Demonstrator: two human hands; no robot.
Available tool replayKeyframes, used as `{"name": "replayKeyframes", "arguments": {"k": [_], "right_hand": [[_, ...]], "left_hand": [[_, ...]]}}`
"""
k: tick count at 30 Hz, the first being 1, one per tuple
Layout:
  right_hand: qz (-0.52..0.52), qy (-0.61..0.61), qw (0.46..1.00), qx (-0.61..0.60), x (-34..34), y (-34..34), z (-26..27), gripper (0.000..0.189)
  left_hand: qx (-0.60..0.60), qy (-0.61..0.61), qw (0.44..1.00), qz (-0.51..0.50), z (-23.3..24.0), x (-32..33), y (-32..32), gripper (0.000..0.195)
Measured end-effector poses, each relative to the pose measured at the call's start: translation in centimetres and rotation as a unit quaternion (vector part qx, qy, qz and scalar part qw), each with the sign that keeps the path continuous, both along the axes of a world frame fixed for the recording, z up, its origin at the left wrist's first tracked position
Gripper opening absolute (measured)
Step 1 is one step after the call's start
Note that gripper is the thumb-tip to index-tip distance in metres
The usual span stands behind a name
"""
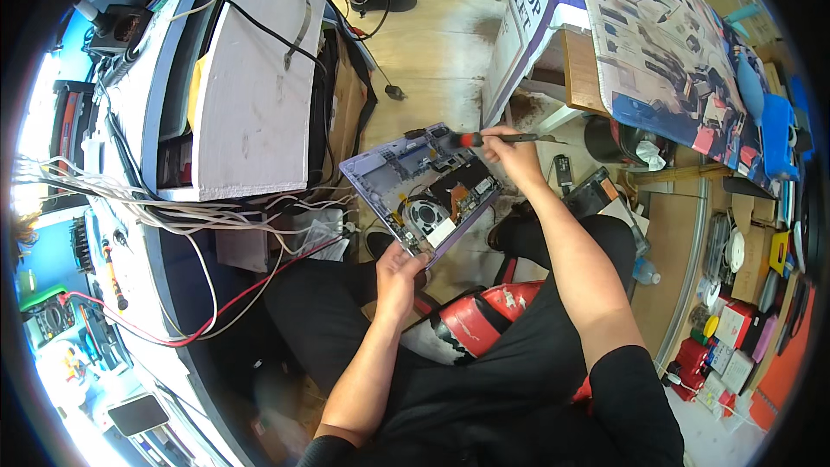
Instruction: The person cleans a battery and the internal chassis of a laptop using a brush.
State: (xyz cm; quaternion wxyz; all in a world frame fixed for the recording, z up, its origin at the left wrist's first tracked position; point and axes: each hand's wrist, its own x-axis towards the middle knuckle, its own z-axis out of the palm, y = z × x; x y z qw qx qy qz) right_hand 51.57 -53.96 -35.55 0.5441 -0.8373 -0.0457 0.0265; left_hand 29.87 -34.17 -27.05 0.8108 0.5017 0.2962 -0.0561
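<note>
My left hand [400, 272] grips the near corner of an opened laptop base [382, 175], thumb on top, holding it tilted above the floor in front of my knees. Its inside faces up, showing a round cooling fan [425, 213], a copper-coloured piece [460, 194] and dark circuit boards. Between the fingers of my right hand [515, 155] is a brush [509, 138] with a black handle and a red ferrule. The dark bristles lie over the far right corner of the laptop base; whether they touch it I cannot tell.
To the left stands a white drawer cabinet [259, 97] with a bundle of cables [130, 188] hanging below it. A table with a printed mat [668, 45] is at the upper right. A waste bin [606, 139] sits beneath it. Another person's shoe [384, 0] is on the floor ahead.
</note>
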Motion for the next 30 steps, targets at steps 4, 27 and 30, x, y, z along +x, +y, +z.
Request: {"name": "replayKeyframes", "arguments": {"k": [4, 27, 30], "right_hand": [[0.051, 0.229, 0.958, 0.163, -0.4, -0.7, -1.2, 0.02], [0.005, 0.088, 0.996, 0.024, -1.5, -2.3, -4.7, 0.025], [0.007, 0.004, 0.999, -0.038, -1.6, -0.7, -3.1, 0.026]], "left_hand": [[-0.003, 0.002, 1.0, -0.012, 0.2, -0.1, -0.3, 0.036], [0.024, 0.029, 0.998, -0.053, -0.3, -0.7, -1.1, 0.036], [0.045, 0.026, 0.998, -0.035, -0.5, -1.3, -0.7, 0.034]]}}
